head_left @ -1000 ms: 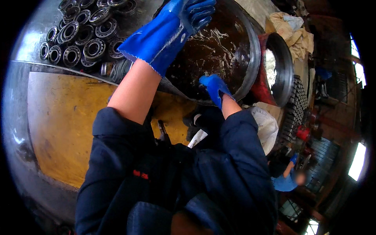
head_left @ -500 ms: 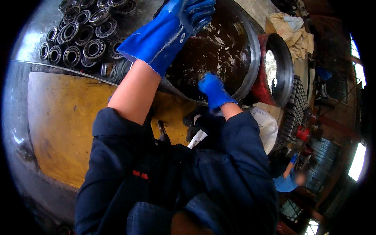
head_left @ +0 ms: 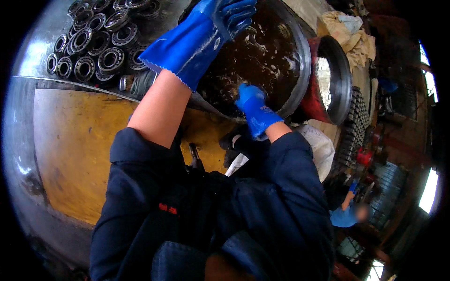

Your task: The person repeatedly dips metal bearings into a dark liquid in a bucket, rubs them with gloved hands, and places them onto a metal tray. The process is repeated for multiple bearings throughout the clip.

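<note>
My left hand (head_left: 229, 16), in a long blue rubber glove, reaches over a round metal drum (head_left: 303, 61) of dark brown liquid (head_left: 262, 51). Its fingers are bent and close together. Whatever they hold, if anything, is hidden. Lower down, at the drum's near side, my right hand (head_left: 251, 100) wears a matching glove. Its fingers are closed and slightly blurred at the liquid's surface, and I cannot make out what is in them. Pale streaks of foam float on the liquid around it.
Many greasy roller bearings (head_left: 111, 60) lie heaped on a metal surface at upper left. A yellow board (head_left: 79, 150) lies below them. Right of the drum stands a red drum (head_left: 315, 84), with crumpled tan cloth (head_left: 344, 40) behind. A white sack (head_left: 318, 147) sits nearby; another person (head_left: 346, 215) is farther right.
My right hand has shifted slightly left and up in the liquid, and the foam streaks have changed shape. My left hand stays almost in the same place.
</note>
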Tool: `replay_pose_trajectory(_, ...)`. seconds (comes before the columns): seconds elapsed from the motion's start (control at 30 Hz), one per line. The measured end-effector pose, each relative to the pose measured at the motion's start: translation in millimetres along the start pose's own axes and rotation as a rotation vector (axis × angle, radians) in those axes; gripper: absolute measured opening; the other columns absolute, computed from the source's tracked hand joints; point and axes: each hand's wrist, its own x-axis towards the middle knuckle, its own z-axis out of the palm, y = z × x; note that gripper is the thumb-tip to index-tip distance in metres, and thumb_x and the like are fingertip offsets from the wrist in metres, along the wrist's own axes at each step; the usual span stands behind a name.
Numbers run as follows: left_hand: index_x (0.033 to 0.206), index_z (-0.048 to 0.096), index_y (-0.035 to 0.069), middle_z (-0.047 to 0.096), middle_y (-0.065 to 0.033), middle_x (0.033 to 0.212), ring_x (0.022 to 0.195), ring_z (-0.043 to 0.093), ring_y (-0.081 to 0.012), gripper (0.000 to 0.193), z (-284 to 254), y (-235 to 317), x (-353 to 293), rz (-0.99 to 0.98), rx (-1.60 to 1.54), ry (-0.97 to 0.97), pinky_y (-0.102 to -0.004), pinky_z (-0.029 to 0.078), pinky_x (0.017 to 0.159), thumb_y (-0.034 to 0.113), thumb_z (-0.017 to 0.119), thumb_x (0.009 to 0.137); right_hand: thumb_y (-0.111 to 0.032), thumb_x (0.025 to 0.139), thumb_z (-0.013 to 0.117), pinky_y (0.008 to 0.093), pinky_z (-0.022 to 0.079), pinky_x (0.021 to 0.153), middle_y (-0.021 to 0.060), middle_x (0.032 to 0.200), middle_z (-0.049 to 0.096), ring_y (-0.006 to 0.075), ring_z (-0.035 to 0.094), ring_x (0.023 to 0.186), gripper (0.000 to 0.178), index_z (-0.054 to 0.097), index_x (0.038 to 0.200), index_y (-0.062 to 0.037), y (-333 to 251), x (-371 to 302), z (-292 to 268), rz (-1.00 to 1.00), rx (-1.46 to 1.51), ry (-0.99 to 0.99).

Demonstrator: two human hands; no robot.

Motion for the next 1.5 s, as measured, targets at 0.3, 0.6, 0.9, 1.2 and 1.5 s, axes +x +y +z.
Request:
replay_pose_trajectory(0.3,0.141,0.056,0.013,0.064,-0.0118,0.137,0.121,0.064,-0.0291,0.043,24,-42,4,0.076,0.274,0.484,-0.0431,0.053,0.095,0.041,0.051,0.107,-0.031,0.089,0.069,0.0493,0.055,0.094,0.0174,0.116,0.074,0.0395,0.070,0.110,0.034,0.071,0.119,-0.0169,0,-21,-66,-0.228,-0.115,-0.130)
replay_pose_trajectory(0.6,0.146,0.055,0.012,0.061,-0.0123,0.146,0.129,0.061,-0.0309,0.049,21,-62,-10,0.003,0.519,0.718,-0.0442,0.050,0.107,0.041,0.051,0.107,-0.033,0.089,0.071,0.0420,0.055,0.093,0.0229,0.112,0.075,0.0351,0.073,0.106,0.047,0.071,0.121,0.0003,53,-70,-133,0.095,0.995,0.137)
replay_pose_trajectory(0.9,0.144,0.057,0.012,0.060,-0.0119,0.148,0.130,0.060,-0.0316,0.047,-8,-74,-17,-0.092,0.557,0.794,-0.0470,0.046,0.110,0.041,0.046,0.109,-0.019,0.092,0.069,0.0320,0.056,0.085,0.0127,0.102,0.077,0.0162,0.070,0.091,0.032,0.072,0.116,0.0022,78,-101,-128,0.069,1.716,0.190)
replay_pose_trajectory(1.2,0.135,0.062,0.007,0.067,-0.0175,0.135,0.124,0.063,-0.0342,0.040,-8,-108,-28,-0.141,0.563,0.896,-0.0486,0.050,0.106,0.033,0.053,0.106,-0.028,0.089,0.075,0.0328,0.056,0.082,0.0162,0.100,0.077,0.0194,0.072,0.091,0.040,0.073,0.115,0.0020,91,-89,-142,0.057,1.745,0.274)
replay_pose_trajectory(1.5,0.125,0.068,0.008,0.073,-0.0128,0.125,0.114,0.068,-0.0330,0.038,4,-102,-31,-0.241,0.681,0.868,-0.0490,0.053,0.100,0.037,0.054,0.105,-0.025,0.095,0.068,0.0273,0.052,0.076,0.0045,0.098,0.073,0.0122,0.065,0.084,0.033,0.072,0.117,-0.0009,92,-98,-149,0.038,1.756,0.196)
